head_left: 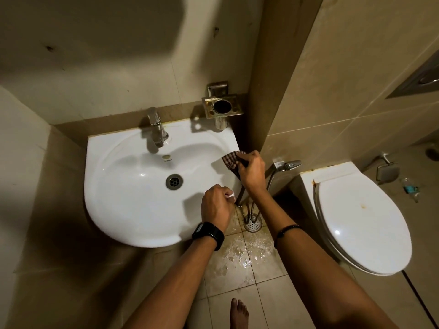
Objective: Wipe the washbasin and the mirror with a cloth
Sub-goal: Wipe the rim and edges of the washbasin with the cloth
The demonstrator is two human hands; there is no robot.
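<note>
A white washbasin (pixel 118 186) hangs on the tiled wall, with a round metal drain (pixel 174 181) in its bowl and a chrome tap (pixel 155 129) at the back. My right hand (pixel 252 170) is shut on a checked brown-and-white cloth (pixel 231 160) and presses it on the basin's right rim. My left hand (pixel 217 205), with a black watch on its wrist, rests curled on the basin's front right rim, with a small white thing pinched in its fingers. The mirror is out of view.
A metal tumbler holder (pixel 222 108) is fixed to the wall above the basin's right corner. A hand shower (pixel 288 165) hangs beside a white toilet (pixel 356 222) with its lid down. The floor tiles (pixel 240 257) are wet around a floor drain (pixel 253 223). My bare foot (pixel 238 313) stands below.
</note>
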